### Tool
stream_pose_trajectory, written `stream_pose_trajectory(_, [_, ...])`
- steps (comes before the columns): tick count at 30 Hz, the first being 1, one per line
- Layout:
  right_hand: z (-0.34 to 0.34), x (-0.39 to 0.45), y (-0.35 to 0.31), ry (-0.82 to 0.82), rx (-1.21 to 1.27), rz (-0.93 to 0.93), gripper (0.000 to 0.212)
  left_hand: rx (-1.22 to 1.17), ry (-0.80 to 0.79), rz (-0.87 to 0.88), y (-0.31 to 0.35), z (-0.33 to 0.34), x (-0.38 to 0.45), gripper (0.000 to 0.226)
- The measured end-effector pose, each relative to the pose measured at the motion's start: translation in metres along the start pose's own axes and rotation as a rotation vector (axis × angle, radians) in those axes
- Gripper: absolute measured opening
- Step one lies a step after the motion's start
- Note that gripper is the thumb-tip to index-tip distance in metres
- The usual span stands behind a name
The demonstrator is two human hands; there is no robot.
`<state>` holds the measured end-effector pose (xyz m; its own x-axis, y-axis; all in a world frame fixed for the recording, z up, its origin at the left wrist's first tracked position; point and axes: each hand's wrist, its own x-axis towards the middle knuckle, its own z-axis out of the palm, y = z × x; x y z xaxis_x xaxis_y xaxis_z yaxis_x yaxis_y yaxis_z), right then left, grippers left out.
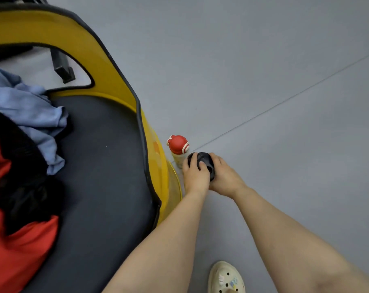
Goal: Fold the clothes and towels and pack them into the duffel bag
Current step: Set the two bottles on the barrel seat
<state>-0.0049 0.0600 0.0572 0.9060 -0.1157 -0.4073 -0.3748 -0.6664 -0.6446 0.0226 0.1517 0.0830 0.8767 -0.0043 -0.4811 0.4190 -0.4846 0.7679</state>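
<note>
Task's things: clothes lie unfolded at left of frame on a dark round cushioned seat point(99, 166) with a yellow rim point(69, 45). Blue garment point(29, 111) crumpled at upper left, black garment point(21, 172) under and below it, red garment point(14, 246) at lower left. No duffel bag clearly in view, so I cannot tell where packing would go.

Hands are off the clothes, at center right of frame above the grey floor point(263, 81). Both grip 1 small dark rounded object point(202, 162); what it is cannot be told. Left hand point(195, 173) has fingers curled over its top and near side. Right hand point(223, 176) wraps it from the right, fingers curled around it. Just beside it, touching or nearly so, stands a small bottle point(178, 149) with a red cap, on the floor next to the yellow rim. A cream clog point(225, 278) at bottom center.

Judgement: folding looks not yet started; all 3 garments still bunched. The step in hand seems to be dealing with the dark object. To do it well: keep both grips firm, avoid knocking the upright bottle, set the object down clear of the seat, then take the blue garment on top first and spread it flat on the seat before folding.
</note>
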Motion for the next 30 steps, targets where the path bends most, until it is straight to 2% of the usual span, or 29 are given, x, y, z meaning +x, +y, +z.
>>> stream_pose_trajectory(9, [-0.078, -0.078, -0.070, 0.138, -0.092, -0.055, 0.087, -0.056, -0.028, 0.132, 0.078, -0.048, -0.087, 0.045])
stream_pose_trajectory(13, [-0.108, -0.115, -0.112, 0.247, -0.059, -0.086, 0.079, 0.046, -0.024, 0.265, 0.115, -0.083, -0.120, 0.045])
stream_pose_trajectory(17, [-0.132, -0.144, -0.156, 0.317, -0.069, -0.126, 0.080, 0.059, -0.008, 0.385, 0.144, -0.121, -0.145, 0.045])
stream_pose_trajectory(25, [-0.157, -0.181, -0.242, 0.349, -0.127, -0.203, 0.073, -0.009, 0.068, 0.525, 0.178, -0.194, -0.181, 0.045])
stream_pose_trajectory(30, [-0.148, -0.176, -0.294, 0.348, -0.119, -0.263, 0.081, -0.005, 0.135, 0.575, 0.185, -0.246, -0.171, 0.045])
